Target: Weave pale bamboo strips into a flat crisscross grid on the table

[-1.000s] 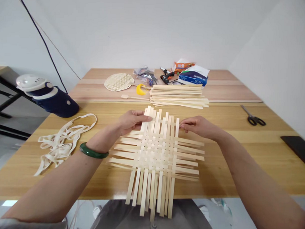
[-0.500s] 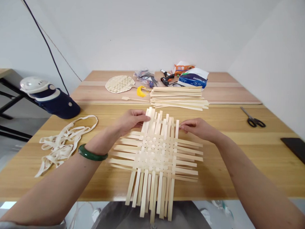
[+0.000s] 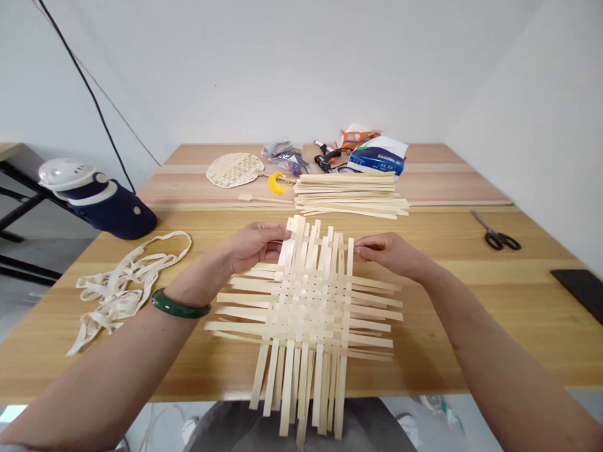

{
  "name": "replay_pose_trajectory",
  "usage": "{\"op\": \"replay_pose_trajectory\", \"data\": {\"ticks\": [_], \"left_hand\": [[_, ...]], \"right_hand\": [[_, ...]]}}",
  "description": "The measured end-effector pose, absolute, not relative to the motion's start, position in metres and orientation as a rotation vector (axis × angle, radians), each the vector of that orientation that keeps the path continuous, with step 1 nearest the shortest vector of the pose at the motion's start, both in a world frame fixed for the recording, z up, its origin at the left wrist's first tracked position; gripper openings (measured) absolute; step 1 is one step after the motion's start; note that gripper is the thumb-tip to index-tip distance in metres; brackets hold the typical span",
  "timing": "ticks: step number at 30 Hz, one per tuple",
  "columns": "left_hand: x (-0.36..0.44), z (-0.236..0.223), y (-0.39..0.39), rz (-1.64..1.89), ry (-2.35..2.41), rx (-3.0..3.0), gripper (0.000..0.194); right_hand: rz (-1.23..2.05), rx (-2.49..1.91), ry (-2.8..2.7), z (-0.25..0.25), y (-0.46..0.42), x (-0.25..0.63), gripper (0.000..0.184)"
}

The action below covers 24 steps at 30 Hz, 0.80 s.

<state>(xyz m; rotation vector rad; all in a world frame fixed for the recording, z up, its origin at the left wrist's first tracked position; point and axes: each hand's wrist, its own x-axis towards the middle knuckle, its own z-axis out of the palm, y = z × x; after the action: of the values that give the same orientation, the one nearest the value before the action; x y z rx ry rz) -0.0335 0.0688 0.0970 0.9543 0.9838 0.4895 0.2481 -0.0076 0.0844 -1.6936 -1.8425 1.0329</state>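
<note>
A woven mat of pale bamboo strips [image 3: 306, 305] lies in front of me, with loose strip ends fanning out on all sides. My left hand [image 3: 256, 244], a green bangle on its wrist, is closed at the mat's upper left edge, its thumb over the leftmost upright strips. Across the upper strips runs a thin crosswise strip [image 3: 317, 240]. At its right end my right hand [image 3: 382, 250] pinches with thumb and forefinger beside the outermost upright strip; the pinched end itself is mostly hidden by the fingers.
Beyond the mat lies a pile of loose bamboo strips [image 3: 349, 195]. A finished woven fan [image 3: 234, 170], yellow crescent [image 3: 276, 183], glue gun [image 3: 328, 160] and tissue pack [image 3: 378, 156] sit farther back. Scissors [image 3: 499, 238] lie right; white cloth tape [image 3: 126, 286] and a blue jug [image 3: 109, 206] left.
My left hand has shifted slightly left and down along the mat's edge, its fingers showing more below the thumb. My right hand keeps its pinch almost unmoved. The view has shifted a little.
</note>
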Motion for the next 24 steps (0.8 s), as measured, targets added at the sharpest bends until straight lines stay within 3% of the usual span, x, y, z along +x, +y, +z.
{"op": "replay_pose_trajectory", "data": {"ticks": [9, 24], "left_hand": [[-0.036, 0.100, 0.070, 0.468, 1.023, 0.950, 0.008], [-0.037, 0.089, 0.070, 0.602, 1.116, 1.099, 0.018]], "right_hand": [[0.955, -1.683, -1.924, 0.100, -0.014, 0.242, 0.035], [0.767, -1.799, -2.034, 0.112, -0.023, 0.224, 0.025]]}}
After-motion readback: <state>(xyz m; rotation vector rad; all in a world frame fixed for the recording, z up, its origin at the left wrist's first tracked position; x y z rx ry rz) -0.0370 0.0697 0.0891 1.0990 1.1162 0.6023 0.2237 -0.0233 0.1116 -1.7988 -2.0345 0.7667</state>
